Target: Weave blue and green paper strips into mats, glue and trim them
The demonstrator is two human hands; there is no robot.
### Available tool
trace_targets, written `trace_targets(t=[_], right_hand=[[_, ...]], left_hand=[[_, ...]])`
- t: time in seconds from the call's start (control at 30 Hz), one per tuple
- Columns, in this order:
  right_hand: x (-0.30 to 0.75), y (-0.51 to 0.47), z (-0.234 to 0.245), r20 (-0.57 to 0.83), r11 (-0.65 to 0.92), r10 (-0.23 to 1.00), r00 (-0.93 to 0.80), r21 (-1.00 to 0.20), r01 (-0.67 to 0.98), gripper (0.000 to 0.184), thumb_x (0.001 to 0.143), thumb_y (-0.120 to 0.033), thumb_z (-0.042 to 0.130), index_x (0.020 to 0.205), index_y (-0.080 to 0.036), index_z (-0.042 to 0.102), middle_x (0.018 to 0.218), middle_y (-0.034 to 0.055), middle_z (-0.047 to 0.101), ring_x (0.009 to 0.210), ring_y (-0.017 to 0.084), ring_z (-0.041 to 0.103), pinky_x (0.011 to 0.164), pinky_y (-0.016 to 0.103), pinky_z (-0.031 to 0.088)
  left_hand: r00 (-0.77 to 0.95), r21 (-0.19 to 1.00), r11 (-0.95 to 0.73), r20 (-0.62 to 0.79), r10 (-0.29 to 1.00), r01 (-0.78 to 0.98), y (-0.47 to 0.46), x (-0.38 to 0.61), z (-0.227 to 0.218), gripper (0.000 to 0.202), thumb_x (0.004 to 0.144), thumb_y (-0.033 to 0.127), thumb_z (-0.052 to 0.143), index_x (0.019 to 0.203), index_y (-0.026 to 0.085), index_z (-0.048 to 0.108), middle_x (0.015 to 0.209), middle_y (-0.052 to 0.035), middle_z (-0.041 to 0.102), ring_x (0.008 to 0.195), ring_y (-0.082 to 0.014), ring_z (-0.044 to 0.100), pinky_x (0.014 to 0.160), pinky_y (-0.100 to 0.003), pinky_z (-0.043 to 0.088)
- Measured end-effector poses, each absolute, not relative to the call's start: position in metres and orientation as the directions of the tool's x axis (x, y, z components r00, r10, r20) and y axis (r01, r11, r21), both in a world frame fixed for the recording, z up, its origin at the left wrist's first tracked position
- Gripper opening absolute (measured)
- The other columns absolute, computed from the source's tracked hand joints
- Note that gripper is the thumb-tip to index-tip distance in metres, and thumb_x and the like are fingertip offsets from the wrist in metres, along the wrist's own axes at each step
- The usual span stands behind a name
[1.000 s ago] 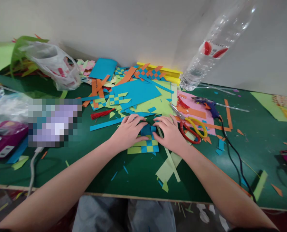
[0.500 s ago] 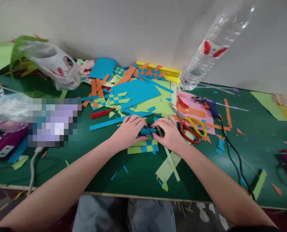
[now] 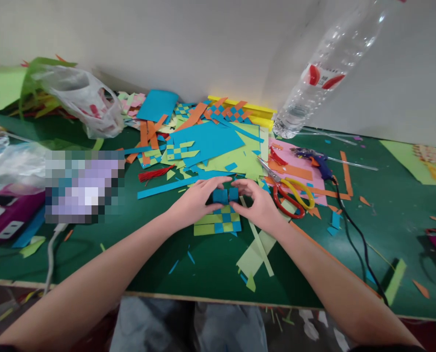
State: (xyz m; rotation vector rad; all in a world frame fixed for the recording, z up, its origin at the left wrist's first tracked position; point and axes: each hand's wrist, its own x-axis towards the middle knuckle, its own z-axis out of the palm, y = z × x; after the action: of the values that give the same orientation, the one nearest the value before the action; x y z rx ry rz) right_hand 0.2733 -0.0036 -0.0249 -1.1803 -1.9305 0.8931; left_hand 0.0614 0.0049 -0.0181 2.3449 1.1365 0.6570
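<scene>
A woven mat of blue and light-green paper strips lies on the green table in front of me. At its far edge the blue strip ends are bent upward. My left hand pinches those blue ends from the left, fingers curled over them. My right hand pinches them from the right in the same way. Both thumbs sit just below the folded blue part, on the mat.
Red and yellow scissors lie right of my right hand. A blue glue gun with a black cord sits farther right. An upended clear bottle leans on the wall. Cut paper covers the back; a plastic bag at left.
Both hands went from pressing flat on the blue strip ends to lifting and pinching them, so the blue ends now stand up as two squares between my fingertips.
</scene>
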Motion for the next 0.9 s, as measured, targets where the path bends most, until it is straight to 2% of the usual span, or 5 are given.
trace_targets(t=[0.1, 0.27, 0.43, 0.6, 0.9], right_hand=[[0.272, -0.004, -0.026, 0.171, 0.27, 0.934, -0.313, -0.913, 0.306, 0.041, 0.078, -0.025, 0.066, 0.116, -0.024, 0.051, 0.113, 0.0059, 0.062, 0.089, 0.017, 0.065, 0.084, 0.037, 0.055], [0.27, -0.006, -0.022, 0.113, 0.157, 0.955, -0.273, -0.977, 0.145, 0.05, 0.075, -0.031, 0.074, 0.117, -0.023, 0.047, 0.119, 0.0084, 0.063, 0.095, 0.017, 0.065, 0.09, 0.038, 0.054], [0.272, -0.006, -0.016, 0.116, 0.173, 0.968, -0.224, -0.953, 0.25, 0.049, 0.08, -0.041, 0.069, 0.119, -0.022, 0.047, 0.122, 0.0108, 0.063, 0.104, 0.021, 0.064, 0.096, 0.043, 0.05], [0.273, -0.007, -0.012, 0.037, 0.161, 0.962, -0.27, -0.876, 0.455, 0.047, 0.082, -0.045, 0.065, 0.12, -0.024, 0.048, 0.109, 0.0078, 0.069, 0.106, 0.025, 0.064, 0.09, 0.047, 0.051], [0.265, -0.009, -0.015, -0.001, 0.043, 0.901, -0.433, -0.995, 0.09, 0.059, 0.076, -0.028, 0.071, 0.127, -0.025, 0.042, 0.094, 0.0008, 0.07, 0.086, 0.018, 0.068, 0.077, 0.035, 0.055]], left_hand=[[0.501, 0.653, -0.526, 0.249, 0.829, 0.545, 0.005, 0.06, -0.016, 0.059, 0.082, 0.02, 0.068, 0.133, 0.029, 0.041, 0.11, -0.0042, 0.062, 0.102, -0.0195, 0.063, 0.086, -0.035, 0.052], [0.482, 0.637, -0.585, 0.356, 0.801, 0.502, 0.003, 0.055, -0.012, 0.05, 0.085, 0.025, 0.065, 0.131, 0.028, 0.044, 0.108, -0.0035, 0.063, 0.101, -0.0177, 0.062, 0.089, -0.033, 0.052], [0.481, 0.601, -0.645, 0.438, 0.76, 0.471, 0.0, 0.053, -0.005, 0.046, 0.088, 0.029, 0.062, 0.13, 0.027, 0.046, 0.098, -0.0021, 0.064, 0.095, -0.0156, 0.063, 0.087, -0.031, 0.052], [0.504, 0.513, -0.739, 0.54, 0.674, 0.437, -0.002, 0.053, -0.002, 0.042, 0.089, 0.029, 0.061, 0.128, 0.024, 0.046, 0.097, -0.0033, 0.065, 0.094, -0.0158, 0.064, 0.084, -0.031, 0.052], [0.586, 0.341, -0.859, 0.629, 0.51, 0.382, -0.001, 0.052, -0.001, 0.04, 0.089, 0.027, 0.061, 0.126, 0.025, 0.046, 0.1, -0.0041, 0.066, 0.096, -0.0174, 0.062, 0.087, -0.035, 0.05]])
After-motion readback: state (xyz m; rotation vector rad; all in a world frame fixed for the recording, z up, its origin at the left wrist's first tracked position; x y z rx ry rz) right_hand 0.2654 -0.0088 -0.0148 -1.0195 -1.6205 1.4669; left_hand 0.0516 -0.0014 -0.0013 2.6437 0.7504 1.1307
